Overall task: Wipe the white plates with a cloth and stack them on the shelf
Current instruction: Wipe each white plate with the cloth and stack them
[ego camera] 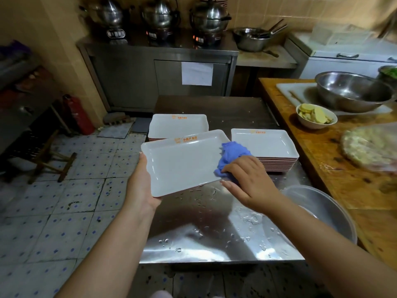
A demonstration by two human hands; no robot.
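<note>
My left hand (143,183) grips the left edge of a white rectangular plate (182,164) with orange print, held tilted above the wet steel table (204,233). My right hand (247,181) presses a blue cloth (233,154) onto the plate's right side, fingers curled over the cloth. Behind the held plate sits a stack of white plates (178,125). A second stack of plates (266,145) stands to the right of it on the same table.
A clear plastic basin (326,207) sits at the table's right edge. The wooden counter (343,179) on the right carries a small bowl of sliced food (315,116), a large steel bowl (352,91) and a wrapped flat item (369,149). A red extinguisher (77,114) and stool (51,160) stand left.
</note>
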